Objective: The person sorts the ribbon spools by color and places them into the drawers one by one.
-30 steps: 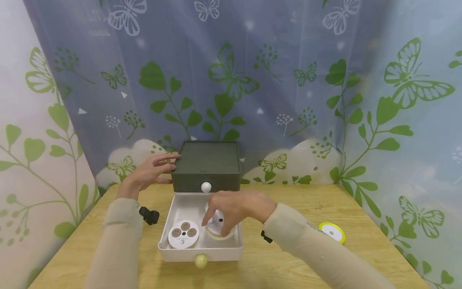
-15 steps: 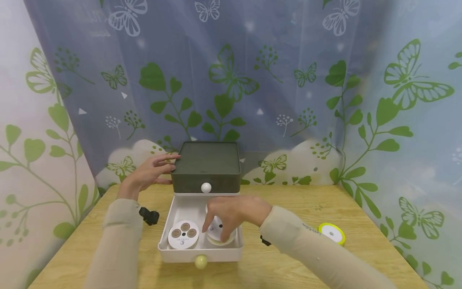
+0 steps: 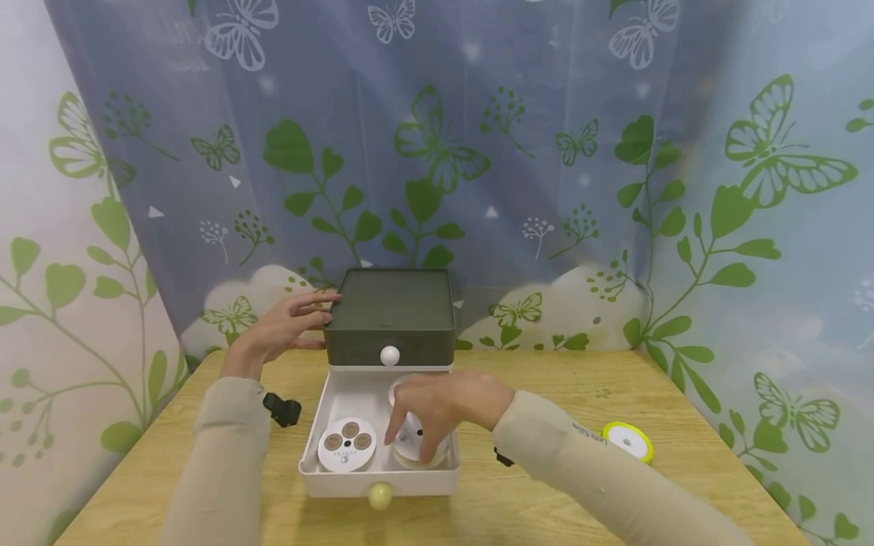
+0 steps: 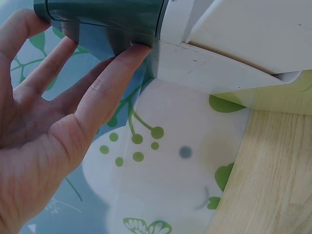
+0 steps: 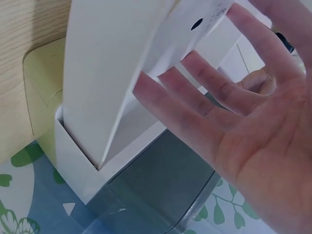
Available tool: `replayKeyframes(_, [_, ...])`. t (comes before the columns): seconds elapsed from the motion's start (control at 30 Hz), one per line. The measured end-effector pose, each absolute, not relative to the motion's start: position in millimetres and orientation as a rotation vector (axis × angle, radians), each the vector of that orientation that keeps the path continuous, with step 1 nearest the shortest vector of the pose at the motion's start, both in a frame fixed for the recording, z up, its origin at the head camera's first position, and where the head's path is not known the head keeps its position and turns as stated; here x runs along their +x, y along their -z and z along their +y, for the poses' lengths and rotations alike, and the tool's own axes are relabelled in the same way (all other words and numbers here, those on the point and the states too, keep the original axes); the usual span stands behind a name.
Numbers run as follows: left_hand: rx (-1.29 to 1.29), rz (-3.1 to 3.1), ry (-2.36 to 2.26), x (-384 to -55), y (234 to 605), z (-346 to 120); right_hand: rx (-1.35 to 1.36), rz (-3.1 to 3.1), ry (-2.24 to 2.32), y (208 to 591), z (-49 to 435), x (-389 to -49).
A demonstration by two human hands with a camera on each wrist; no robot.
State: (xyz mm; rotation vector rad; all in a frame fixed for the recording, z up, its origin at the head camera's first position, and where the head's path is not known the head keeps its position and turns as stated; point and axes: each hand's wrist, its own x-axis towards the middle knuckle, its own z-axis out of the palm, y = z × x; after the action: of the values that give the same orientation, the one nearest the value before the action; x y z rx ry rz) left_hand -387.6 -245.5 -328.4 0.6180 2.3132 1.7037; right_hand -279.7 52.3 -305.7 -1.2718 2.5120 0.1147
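White drawer walls (image 3: 337, 484) leave space beside gripped disc (image 3: 410, 434).

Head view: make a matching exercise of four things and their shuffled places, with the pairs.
1. left hand
2. right hand
3. yellow-rimmed disc
4. white knob

A. on the table, right of the open drawer
B. on the front of the dark box
C. over the open drawer
D. at the left side of the dark box

Pairs: 1-D, 2-C, 3-A, 4-B

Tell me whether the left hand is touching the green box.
Touching. The left wrist view shows the left hand with its thumb tip against the green box, no gap between them.
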Motion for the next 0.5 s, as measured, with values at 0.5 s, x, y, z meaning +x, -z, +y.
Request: replayKeyframes(0.5, [0.614,2.312,-1.703,-390.7,330.2,-245.8,-1.227,2.517,-0.109,312.8,53.3,-280.7])
